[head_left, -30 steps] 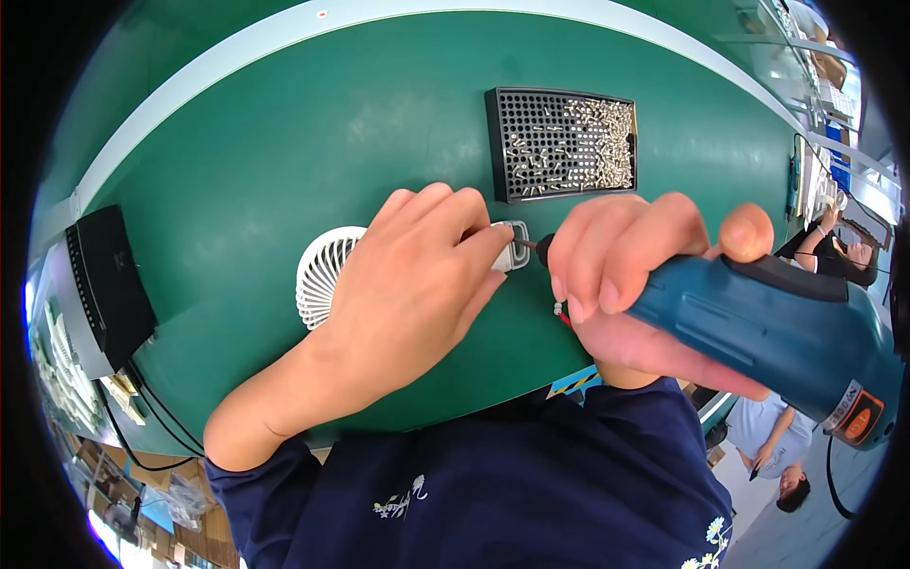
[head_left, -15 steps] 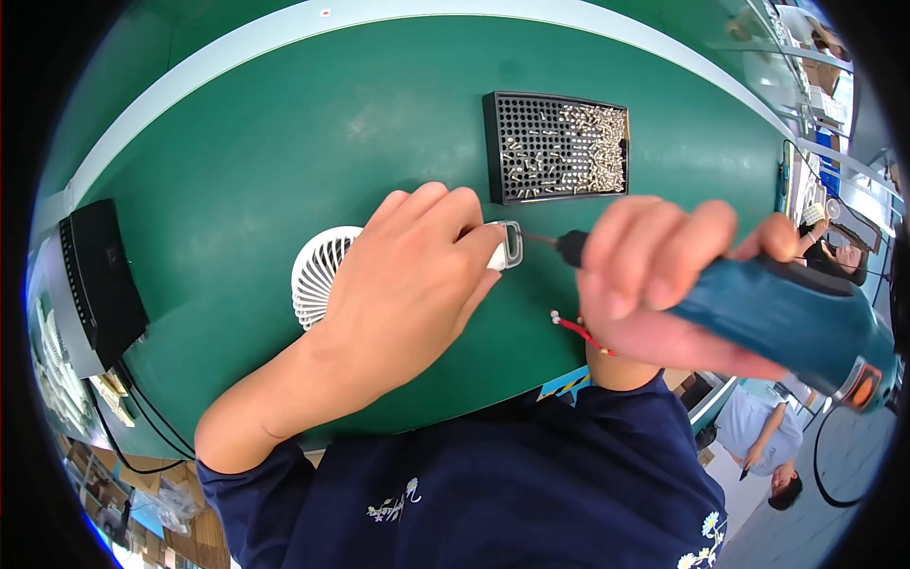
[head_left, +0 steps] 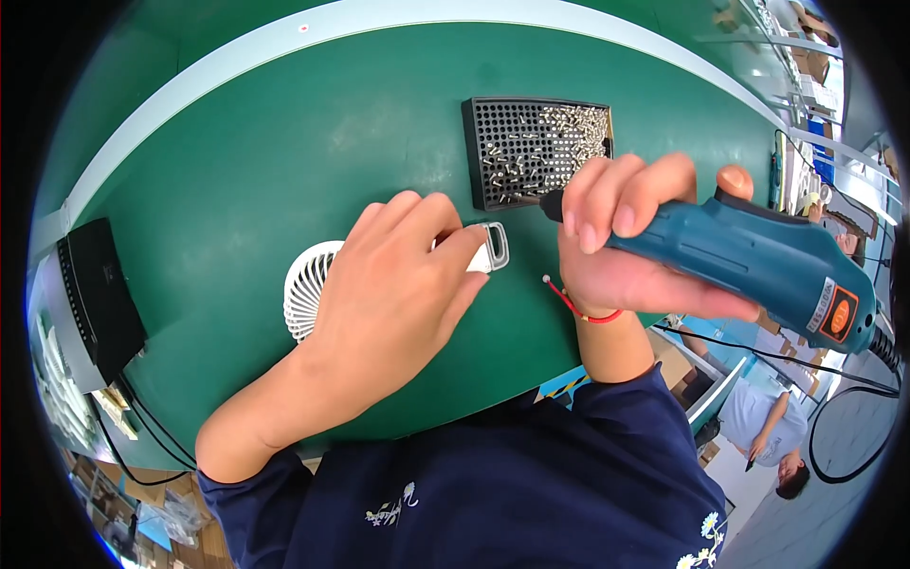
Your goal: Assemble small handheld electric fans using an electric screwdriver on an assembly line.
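My left hand (head_left: 384, 284) is closed over a white handheld fan (head_left: 305, 289) lying on the green table. The fan's round slatted grille shows left of the hand, and its looped end sticks out past the fingertips; the middle is hidden. In my right hand (head_left: 621, 270) is a teal electric screwdriver (head_left: 735, 251), gripped with the fingers wrapped round its front. Its black nose points left, at the near edge of a black screw tray (head_left: 473, 161). Small silvery screws (head_left: 580, 128) are heaped at the tray's right side and scattered over its holes.
A black box-shaped device (head_left: 106, 289) with cables stands at the left table edge. The screwdriver's cord (head_left: 886, 351) hangs at the far right. A pale raised rim (head_left: 398, 17) runs along the table's back. Another person (head_left: 766, 422) is at the lower right.
The screwdriver has moved up and left, from the fan's looped end to the tray's near edge. My left hand still holds the fan, shifted slightly left in view.
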`<state>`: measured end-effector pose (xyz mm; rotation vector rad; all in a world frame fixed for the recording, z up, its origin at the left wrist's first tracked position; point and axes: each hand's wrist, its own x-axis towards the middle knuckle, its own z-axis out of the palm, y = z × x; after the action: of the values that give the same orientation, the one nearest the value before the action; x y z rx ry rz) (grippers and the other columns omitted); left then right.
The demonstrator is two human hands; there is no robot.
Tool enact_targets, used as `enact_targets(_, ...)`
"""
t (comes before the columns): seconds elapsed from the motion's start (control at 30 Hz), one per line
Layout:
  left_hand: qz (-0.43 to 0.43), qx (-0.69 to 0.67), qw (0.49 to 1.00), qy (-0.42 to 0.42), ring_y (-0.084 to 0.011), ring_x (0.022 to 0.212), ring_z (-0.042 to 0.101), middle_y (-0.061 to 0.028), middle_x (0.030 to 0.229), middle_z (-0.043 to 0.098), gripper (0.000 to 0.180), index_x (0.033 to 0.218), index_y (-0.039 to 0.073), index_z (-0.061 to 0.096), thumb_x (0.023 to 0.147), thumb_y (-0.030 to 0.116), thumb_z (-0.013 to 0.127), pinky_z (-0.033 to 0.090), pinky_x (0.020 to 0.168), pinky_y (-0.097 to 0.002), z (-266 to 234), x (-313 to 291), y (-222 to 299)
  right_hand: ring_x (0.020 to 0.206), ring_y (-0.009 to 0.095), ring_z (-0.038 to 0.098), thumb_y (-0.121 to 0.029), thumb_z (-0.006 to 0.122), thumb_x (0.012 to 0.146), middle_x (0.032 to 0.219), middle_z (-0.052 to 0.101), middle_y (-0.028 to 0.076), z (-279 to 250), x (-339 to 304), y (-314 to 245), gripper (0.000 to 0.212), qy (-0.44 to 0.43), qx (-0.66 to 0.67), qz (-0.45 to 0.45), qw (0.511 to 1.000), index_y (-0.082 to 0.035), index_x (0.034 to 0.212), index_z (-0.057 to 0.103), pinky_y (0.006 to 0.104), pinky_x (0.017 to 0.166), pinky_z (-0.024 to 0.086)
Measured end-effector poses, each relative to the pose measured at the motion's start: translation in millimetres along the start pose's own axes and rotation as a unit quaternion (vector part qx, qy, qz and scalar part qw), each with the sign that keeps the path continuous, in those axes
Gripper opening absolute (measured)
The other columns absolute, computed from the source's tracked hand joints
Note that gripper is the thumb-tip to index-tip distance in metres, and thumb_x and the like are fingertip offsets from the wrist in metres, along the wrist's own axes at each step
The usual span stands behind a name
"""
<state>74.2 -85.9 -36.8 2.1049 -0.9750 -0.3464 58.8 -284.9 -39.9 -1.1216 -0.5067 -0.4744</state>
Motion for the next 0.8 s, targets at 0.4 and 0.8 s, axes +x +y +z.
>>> enact_targets(0.4,0.0,0.027,1.0,0.005,-0.023,0.077,0.052,-0.005,0.083,0.054,0.038,0.098,0.005,0.066,0.064,0.013,0.081,0.042,0.071,-0.0357,-13.0,-0.3,4.0,0.053,0.019,0.05,-0.079,0.037,0.084,0.079,0.051,0.009,-1.0,-0.7,4.1,0.084,0.01,0.005,-0.015,1.0,-0.013,0.136,0.036,0.0321,0.047,0.043)
enact_targets(0.8,-0.027,-0.066,0.996,0.048,-0.0204,0.068,0.051,-0.0033,0.074,0.053,0.031,0.087,0.007,0.066,0.063,0.014,0.084,0.038,0.067,-0.032,-19.0,1.1,10.1,0.043,0.01,0.047,-0.058,0.054,0.09,0.072,0.05,0.0,37.5,5.8,-30.4,0.058,0.059,0.047,-0.043,0.996,-0.013,0.125,0.044,0.0225,0.037,0.042)
